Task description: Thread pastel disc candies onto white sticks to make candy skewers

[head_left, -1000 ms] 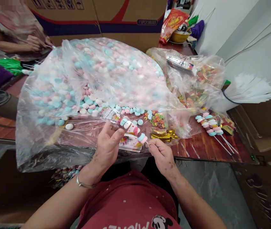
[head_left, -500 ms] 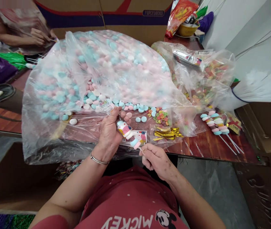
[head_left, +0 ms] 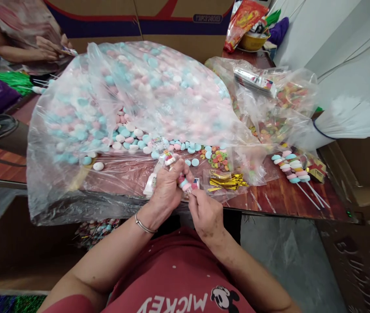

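My left hand (head_left: 168,191) is wrapped round a marshmallow skewer (head_left: 185,184), which appears to be inside a clear printed wrapper. Pink, blue and white pieces show above and below its fingers. At the skewer's lower end my right hand (head_left: 206,213) is closed in a pinch; the stick there is mostly hidden by the fingers. Gold twist ties (head_left: 229,181) lie in a clear packet just right of my hands. Beyond them are loose fruit-coloured candy rings (head_left: 217,157) and loose marshmallows (head_left: 129,135) at the mouth of a big clear bag (head_left: 172,100).
Several marshmallow skewers (head_left: 291,167) lie at the table's right, near a bundle of white sticks (head_left: 354,117). A dark mug (head_left: 5,134) stands left. Across the table, a co-worker's hands (head_left: 53,47) hold something small. An open carton (head_left: 15,243) sits below the table's left edge.
My left hand has moved right and down along the skewer, and its fingers have closed round it. The skewer's top now shows above that hand. My right hand stays pinched at the lower end.
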`<move>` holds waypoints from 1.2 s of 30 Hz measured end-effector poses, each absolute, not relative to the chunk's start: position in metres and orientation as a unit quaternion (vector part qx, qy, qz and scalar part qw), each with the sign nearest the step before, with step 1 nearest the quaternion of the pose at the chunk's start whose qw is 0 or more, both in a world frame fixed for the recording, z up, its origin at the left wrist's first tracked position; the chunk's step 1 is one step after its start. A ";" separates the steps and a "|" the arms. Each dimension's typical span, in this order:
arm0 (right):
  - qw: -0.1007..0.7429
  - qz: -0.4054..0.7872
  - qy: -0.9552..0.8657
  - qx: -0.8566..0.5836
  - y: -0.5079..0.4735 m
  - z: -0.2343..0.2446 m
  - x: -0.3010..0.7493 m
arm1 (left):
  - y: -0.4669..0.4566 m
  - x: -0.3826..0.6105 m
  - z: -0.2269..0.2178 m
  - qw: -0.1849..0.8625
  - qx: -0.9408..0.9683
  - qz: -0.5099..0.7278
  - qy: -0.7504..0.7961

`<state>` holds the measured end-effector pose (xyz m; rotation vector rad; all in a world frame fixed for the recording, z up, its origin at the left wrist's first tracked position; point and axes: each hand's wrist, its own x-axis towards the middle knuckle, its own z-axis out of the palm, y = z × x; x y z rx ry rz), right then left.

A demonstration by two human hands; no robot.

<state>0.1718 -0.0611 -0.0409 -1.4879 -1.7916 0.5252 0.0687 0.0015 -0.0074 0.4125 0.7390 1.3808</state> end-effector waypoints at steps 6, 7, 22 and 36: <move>0.383 0.251 -0.697 -0.552 -0.056 -0.043 0.178 | -0.006 0.065 -0.011 0.690 0.171 0.604 0.360; 0.384 0.311 -0.676 -0.546 -0.056 -0.041 0.181 | -0.003 0.061 -0.009 0.678 0.166 0.615 0.368; 0.352 0.108 -0.742 -0.560 -0.071 -0.047 0.176 | 0.032 0.042 -0.007 0.624 0.040 0.665 0.408; 0.396 0.322 -0.658 -0.554 -0.056 -0.046 0.165 | 0.005 0.067 -0.010 0.682 0.144 0.622 0.357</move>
